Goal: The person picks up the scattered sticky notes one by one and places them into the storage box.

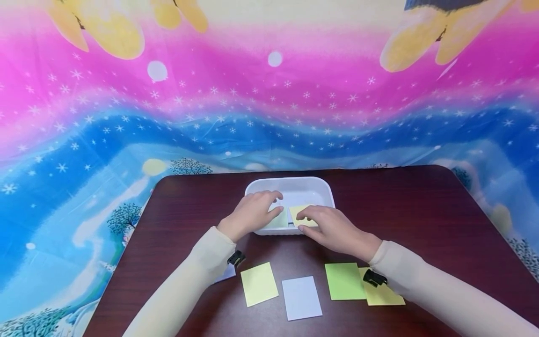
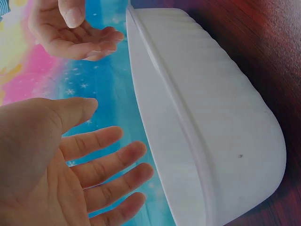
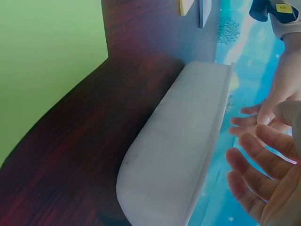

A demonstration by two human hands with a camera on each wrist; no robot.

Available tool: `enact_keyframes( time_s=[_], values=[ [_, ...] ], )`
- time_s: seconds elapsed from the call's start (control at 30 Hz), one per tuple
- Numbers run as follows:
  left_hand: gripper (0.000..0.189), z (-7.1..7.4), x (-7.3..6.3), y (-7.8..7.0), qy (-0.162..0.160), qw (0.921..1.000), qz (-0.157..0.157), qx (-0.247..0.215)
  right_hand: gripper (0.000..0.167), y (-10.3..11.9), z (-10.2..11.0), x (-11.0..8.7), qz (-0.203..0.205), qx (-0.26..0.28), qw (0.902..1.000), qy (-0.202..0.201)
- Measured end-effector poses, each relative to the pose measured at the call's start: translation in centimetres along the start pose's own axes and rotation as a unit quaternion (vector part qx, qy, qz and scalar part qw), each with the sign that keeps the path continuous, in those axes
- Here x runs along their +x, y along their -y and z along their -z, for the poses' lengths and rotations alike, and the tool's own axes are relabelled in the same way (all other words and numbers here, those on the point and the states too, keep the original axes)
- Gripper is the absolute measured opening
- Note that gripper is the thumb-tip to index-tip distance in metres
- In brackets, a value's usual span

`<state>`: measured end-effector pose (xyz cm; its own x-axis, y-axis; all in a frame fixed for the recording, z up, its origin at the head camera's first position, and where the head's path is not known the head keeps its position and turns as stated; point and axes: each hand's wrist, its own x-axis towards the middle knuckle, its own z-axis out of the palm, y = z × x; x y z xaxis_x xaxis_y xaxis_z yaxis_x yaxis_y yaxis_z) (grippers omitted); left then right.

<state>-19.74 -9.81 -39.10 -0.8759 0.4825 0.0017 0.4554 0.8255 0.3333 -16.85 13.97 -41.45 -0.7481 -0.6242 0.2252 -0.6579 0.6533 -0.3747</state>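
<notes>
A white plastic tray (image 1: 309,189) stands towards the back of the table. Inside it lie a pale green sticky-note pad (image 1: 278,221) on the left and a yellow pad (image 1: 300,211) on the right, with a sliver of something pale between them. My left hand (image 1: 254,210) hovers over the tray's left side, its fingers spread and loosely bent. Over the right side is my right hand (image 1: 337,229), partly covering the yellow pad. Both wrist views show bare palms, with the left fingers (image 2: 106,172) and right fingers (image 3: 263,160) above the tray rim, holding nothing.
In front of the tray lie a yellow pad (image 1: 259,284), a white-lilac pad (image 1: 302,298), a green pad (image 1: 345,282) and another yellow pad (image 1: 383,295) beside it. A bluish pad (image 1: 227,274) is mostly hidden by my left sleeve. A patterned cloth (image 1: 269,93) hangs behind the dark table (image 1: 421,210).
</notes>
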Motion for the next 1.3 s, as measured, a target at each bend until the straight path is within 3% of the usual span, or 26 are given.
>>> enact_keyframes(
  time_s=[0.97, 1.3],
  values=[
    [0.036, -0.2, -2.0, -2.8, -0.022, 0.9960, -0.070, 0.051, 0.020, -0.3, 0.6, -2.1, 0.015, -0.014, 0.9994, -0.027],
    [0.036, -0.8, -2.5, -3.1, -0.021, 0.9948, -0.071, 0.070, 0.019, -0.4, 0.4, -2.9, 0.018, -0.019, 0.9990, -0.035]
  ],
)
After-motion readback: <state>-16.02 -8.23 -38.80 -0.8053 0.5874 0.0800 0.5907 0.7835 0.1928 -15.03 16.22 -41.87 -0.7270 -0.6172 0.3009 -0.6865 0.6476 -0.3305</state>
